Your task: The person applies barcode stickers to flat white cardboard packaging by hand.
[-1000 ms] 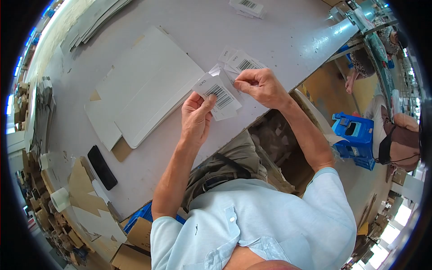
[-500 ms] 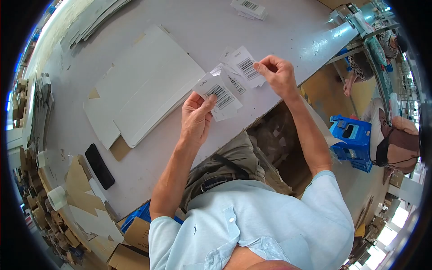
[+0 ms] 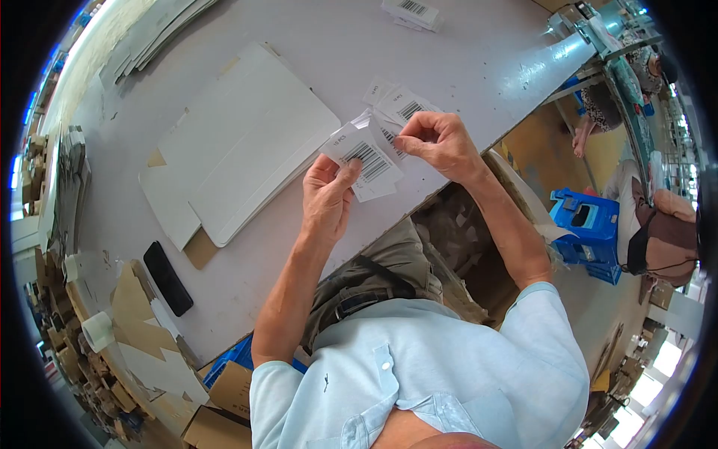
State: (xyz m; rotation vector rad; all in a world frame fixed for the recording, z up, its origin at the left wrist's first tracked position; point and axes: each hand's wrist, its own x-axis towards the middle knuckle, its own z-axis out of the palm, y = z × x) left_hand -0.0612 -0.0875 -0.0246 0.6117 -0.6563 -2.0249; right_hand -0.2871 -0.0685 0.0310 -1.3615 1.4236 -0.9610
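Observation:
A fanned stack of white barcode labels [image 3: 381, 183] marked "10 PCS" is gripped in my left hand [image 3: 327, 196], with the thumb pressed on the front one. My right hand [image 3: 445, 147] has its thumb and index finger closed at the right side of this fan, on the edge of a rear barcode label. Just beyond the fingers, more loose barcode labels [image 3: 402, 99] lie overlapping on the table. The right hand partly covers them.
Flat white cardboard sheets [image 3: 262, 142] lie left of my hands on the table [image 3: 479, 45]. A black phone [image 3: 167, 278] and a tape roll [image 3: 97, 331] are nearer the left edge. Another label pile [image 3: 411, 13] sits at the far side. Blue crates [image 3: 585, 224] and co-workers are at right.
My right hand has let go of the label it held over the table and moved left and down to the fan. That label now lies on the others. The left hand stays put.

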